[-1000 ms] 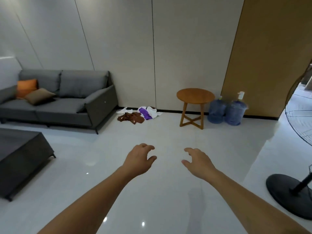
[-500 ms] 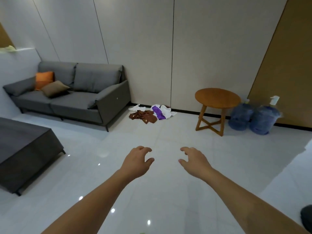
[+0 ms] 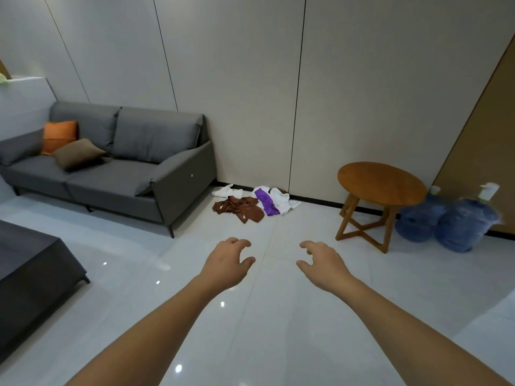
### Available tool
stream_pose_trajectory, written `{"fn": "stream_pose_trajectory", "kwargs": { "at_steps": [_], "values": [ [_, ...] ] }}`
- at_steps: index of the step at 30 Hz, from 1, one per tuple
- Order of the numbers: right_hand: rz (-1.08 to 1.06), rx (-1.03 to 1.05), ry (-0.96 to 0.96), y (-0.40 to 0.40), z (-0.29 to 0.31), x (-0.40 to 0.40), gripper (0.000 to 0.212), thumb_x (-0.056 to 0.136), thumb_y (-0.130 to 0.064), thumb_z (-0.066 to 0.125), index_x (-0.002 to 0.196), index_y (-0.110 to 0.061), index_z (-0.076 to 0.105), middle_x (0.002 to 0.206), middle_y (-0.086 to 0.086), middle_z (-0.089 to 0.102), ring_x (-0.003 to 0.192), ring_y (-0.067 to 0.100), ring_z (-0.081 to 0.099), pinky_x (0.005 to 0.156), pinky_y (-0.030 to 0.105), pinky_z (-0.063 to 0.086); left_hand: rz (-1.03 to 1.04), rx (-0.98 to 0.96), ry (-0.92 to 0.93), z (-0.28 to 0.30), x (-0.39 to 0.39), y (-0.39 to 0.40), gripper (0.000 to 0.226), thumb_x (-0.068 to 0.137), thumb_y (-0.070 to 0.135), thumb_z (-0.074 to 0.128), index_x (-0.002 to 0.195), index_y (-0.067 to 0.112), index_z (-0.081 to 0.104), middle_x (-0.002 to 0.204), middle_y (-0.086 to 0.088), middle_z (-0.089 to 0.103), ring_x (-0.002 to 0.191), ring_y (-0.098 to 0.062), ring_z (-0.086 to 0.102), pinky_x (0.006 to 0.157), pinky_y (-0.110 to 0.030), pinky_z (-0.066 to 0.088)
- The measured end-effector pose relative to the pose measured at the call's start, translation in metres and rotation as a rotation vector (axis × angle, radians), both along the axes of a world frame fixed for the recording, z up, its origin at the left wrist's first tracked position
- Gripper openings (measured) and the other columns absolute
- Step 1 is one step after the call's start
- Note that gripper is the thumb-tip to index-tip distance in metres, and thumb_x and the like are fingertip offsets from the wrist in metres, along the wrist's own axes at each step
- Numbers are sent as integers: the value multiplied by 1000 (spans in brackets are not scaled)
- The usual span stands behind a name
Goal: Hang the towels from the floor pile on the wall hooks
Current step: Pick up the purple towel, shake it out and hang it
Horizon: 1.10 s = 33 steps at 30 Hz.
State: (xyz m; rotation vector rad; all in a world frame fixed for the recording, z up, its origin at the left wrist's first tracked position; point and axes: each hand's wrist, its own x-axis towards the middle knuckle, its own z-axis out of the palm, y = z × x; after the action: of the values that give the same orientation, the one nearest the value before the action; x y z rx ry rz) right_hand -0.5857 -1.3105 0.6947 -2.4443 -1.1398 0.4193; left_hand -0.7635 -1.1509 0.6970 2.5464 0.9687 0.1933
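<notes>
A glossy pale tiled floor (image 3: pixel 278 316) is bounded by a panelled off-white wall (image 3: pixel 250 93), with a grey two-seat sofa (image 3: pixel 117 168) set against it at the left and a round wooden side table (image 3: pixel 381 183) standing at the right. The towel pile (image 3: pixel 253 203) is seen on the floor at the foot of the wall, between sofa and table: a crumpled brown towel (image 3: pixel 239 208) lies nearest the viewer, a purple towel (image 3: pixel 266 201) and a white towel (image 3: pixel 282 201) lie just beside it, and another white piece (image 3: pixel 225 190) sits behind, close to the sofa's corner. How many towels are bunched together cannot be made out. Two blue water jugs (image 3: pixel 446 224) beside the table are blurred, and a dark low table (image 3: pixel 30 277) is cut off by the left edge. An orange cushion (image 3: pixel 60 135) and a brown cushion (image 3: pixel 78 153) are propped on the sofa. Both bare forearms are stretched forward over the floor. The left hand (image 3: pixel 227 264) and the right hand (image 3: pixel 324 263) are held apart, palms down, fingers loosely curled around nothing. The pile lies well beyond both hands, ahead of and between them, untouched.
</notes>
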Motion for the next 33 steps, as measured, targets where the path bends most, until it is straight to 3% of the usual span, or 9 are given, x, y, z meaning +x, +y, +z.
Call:
{"fn": "stream_pose_trajectory", "kwargs": {
  "at_steps": [17,25,30,33],
  "values": [
    [46,-62,57,216,-53,148,52,95,-39,61,143,-25,47,135,3,55,114,20,59,96,33,51,60,-64,73,-43,134,202,45,98,42,57,140,28,50,144,3,50,130,-18,48,108,-32,42],
    [89,-57,38,339,-40,270,53,94,-40,61,143,-23,48,135,3,56,115,20,58,96,33,50,66,-11,41,-25,250,321,42,97,42,58,137,27,55,141,3,53,128,-17,49,105,-31,41],
    [111,-32,9,400,-27,333,48,92,-37,63,137,-23,54,130,3,60,110,22,61,91,33,50,75,-9,-22,-14,314,379,35,97,39,59,130,27,59,136,4,56,123,-16,52,93,-23,37],
    [124,-41,9,428,-30,359,47,92,-36,64,136,-22,55,130,2,60,112,22,61,88,30,48,72,-27,-22,-19,339,404,38,97,40,59,133,26,58,137,4,55,125,-16,50,97,-24,38]
  ]
}}
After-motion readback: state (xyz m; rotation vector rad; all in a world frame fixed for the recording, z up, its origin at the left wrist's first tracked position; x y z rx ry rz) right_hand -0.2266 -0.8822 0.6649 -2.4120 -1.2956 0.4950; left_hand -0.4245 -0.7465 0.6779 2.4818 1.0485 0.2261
